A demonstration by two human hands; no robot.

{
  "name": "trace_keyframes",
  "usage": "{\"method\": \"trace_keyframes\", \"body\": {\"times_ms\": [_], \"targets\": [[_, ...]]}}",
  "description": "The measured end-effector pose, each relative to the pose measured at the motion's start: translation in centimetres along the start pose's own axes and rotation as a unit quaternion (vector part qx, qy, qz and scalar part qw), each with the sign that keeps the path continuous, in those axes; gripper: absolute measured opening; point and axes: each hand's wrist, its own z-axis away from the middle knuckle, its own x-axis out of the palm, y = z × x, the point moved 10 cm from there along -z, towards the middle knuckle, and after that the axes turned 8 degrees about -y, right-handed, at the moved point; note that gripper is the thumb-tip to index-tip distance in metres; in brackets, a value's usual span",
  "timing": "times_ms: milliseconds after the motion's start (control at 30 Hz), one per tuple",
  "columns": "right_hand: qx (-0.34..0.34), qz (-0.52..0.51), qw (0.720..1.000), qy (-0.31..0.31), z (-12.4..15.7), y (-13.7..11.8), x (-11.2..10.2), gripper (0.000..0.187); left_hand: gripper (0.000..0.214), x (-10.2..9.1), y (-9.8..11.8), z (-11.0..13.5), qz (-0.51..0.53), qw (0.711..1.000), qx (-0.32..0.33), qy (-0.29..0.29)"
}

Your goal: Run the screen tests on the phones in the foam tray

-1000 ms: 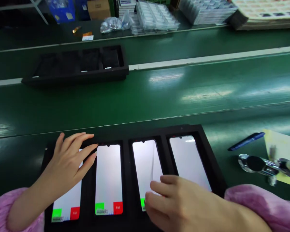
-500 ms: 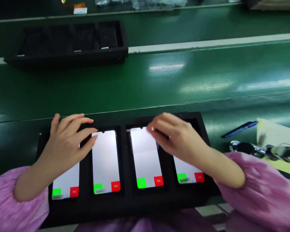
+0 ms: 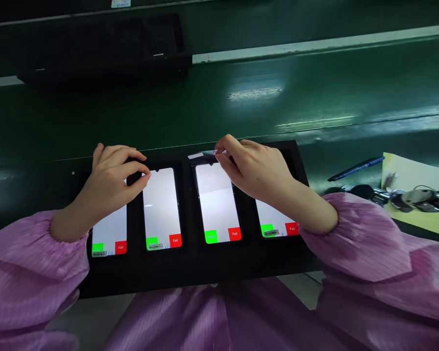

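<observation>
Several phones lit white, with green and red "Fail" boxes at the bottom, lie in a black tray (image 3: 197, 270). At the top of the third phone (image 3: 219, 214), my right hand (image 3: 256, 163) pinches a clear film (image 3: 202, 157) and lifts its upper edge off the screen. My left hand (image 3: 117, 173) has thumb and forefinger closed at the upper left corner of the second phone (image 3: 163, 209); anything between them is too small to make out. That hand partly covers the leftmost phone (image 3: 109, 229). My right forearm crosses over the rightmost phone (image 3: 276, 217).
A second black tray (image 3: 106, 63) stands farther back on the green bench (image 3: 314, 92). To the right lie a blue pen (image 3: 356, 168), yellow paper (image 3: 417, 170) and a metal and black item (image 3: 402, 199) on it.
The view has tilted down, so everything sits higher. My right hand has raised the film's upper edge on the third phone. My left thumb and forefinger have closed together.
</observation>
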Motion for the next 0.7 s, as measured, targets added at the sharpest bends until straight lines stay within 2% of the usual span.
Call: {"method": "trace_keyframes", "body": {"times_ms": [133, 233, 333, 400, 467, 533, 600, 667, 700], "targets": [[-0.007, -0.034, 0.999, -0.020, -0.5, 0.4, 0.8, 0.029, 0.017, -0.6, 0.1, 0.7, 0.004, 1.000, -0.012, 0.013], [-0.040, -0.099, 0.994, -0.032, -0.2, 0.6, 0.7, 0.023, 0.013, -1.5, 0.9, 2.1, 0.045, 0.999, -0.008, 0.026], [-0.150, -0.147, 0.977, -0.021, 2.4, -0.9, -0.4, 0.018, 0.007, -2.0, 2.6, 4.4, 0.101, 0.994, 0.024, 0.016], [-0.232, -0.163, 0.958, -0.054, 5.2, -2.5, -0.2, 0.019, 0.005, -2.2, 4.1, 6.3, 0.136, 0.989, 0.052, -0.001], [-0.261, -0.152, 0.948, -0.096, 7.4, -3.4, 0.7, 0.023, 0.008, -1.8, 5.4, 8.2, 0.170, 0.983, 0.062, -0.031], [-0.248, -0.127, 0.956, -0.096, 7.9, -3.4, 1.3, 0.024, 0.012, -1.2, 6.3, 10.0, 0.192, 0.978, 0.055, -0.062], [-0.216, -0.118, 0.968, -0.051, 7.1, -2.9, 0.9, 0.022, 0.019, -0.7, 7.0, 11.7, 0.191, 0.976, 0.050, -0.095], [-0.163, -0.136, 0.977, -0.014, 5.8, -1.8, 0.2, 0.018, 0.029, -0.6, 7.9, 13.4, 0.181, 0.973, 0.074, -0.124], [-0.140, -0.149, 0.979, -0.017, 5.3, -1.3, 0.1, 0.016, 0.033, -0.7, 8.2, 14.3, 0.177, 0.970, 0.090, -0.138]]}}
